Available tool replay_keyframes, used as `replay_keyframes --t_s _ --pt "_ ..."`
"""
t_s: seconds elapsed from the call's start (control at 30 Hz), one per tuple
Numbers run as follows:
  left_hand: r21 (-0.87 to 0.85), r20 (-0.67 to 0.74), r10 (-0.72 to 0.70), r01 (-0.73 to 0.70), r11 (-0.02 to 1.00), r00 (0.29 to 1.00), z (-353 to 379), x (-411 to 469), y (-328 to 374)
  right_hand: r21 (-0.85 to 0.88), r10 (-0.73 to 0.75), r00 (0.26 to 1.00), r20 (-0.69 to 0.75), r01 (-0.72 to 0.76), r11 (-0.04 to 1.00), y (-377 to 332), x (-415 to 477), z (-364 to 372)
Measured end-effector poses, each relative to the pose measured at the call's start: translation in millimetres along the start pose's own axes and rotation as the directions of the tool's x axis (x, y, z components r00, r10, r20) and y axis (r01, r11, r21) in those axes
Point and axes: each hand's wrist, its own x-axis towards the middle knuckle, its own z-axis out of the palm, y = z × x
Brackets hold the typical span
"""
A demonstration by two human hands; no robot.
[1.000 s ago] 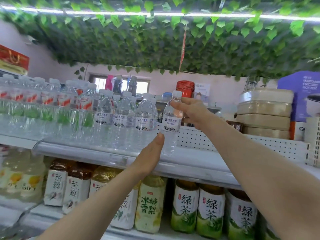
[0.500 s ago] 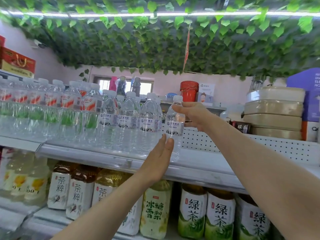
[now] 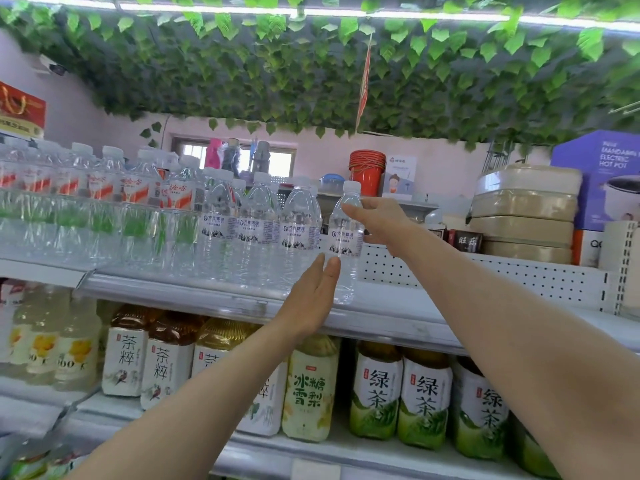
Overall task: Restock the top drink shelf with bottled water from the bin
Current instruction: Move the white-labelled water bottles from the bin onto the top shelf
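A clear water bottle (image 3: 346, 244) with a white cap stands upright on the white top shelf (image 3: 207, 299). It is at the right end of a row of matching water bottles (image 3: 258, 230). My right hand (image 3: 381, 221) holds it at the shoulder, with the index finger across the front. My left hand (image 3: 311, 299) reaches up from below, fingers straight, fingertips touching the bottle's lower body. The bin is out of view.
Red-labelled water bottles (image 3: 104, 202) fill the shelf's left part. Right of the held bottle the shelf is bare up to stacked beige containers (image 3: 523, 216) and a purple hot pot box (image 3: 602, 174). Tea bottles (image 3: 426, 400) fill the shelf below. Leaf garlands hang overhead.
My left hand has risen, and its fingertips now lie flat against the bottle's lower body. The bottle stays at the row's right end in my right hand.
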Motion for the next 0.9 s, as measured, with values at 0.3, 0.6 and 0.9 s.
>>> replay_keyframes --t_s 0.3,0.6,0.9 --pt "0.074 -0.17 0.006 0.006 0.997 0.985 -51 -38 22 -0.293 -0.086 0.995 -0.048 0.069 0.954 -24 -88 -6" --pt "0.258 -0.227 -0.03 0.09 0.962 0.973 -61 -118 -3 -0.58 -0.025 0.999 0.028 0.037 0.814 -5 -203 13" --pt "0.322 -0.139 -0.199 0.234 0.917 0.97 -28 -228 -78 -0.672 0.243 0.963 0.115 -0.105 0.733 82 -319 68"
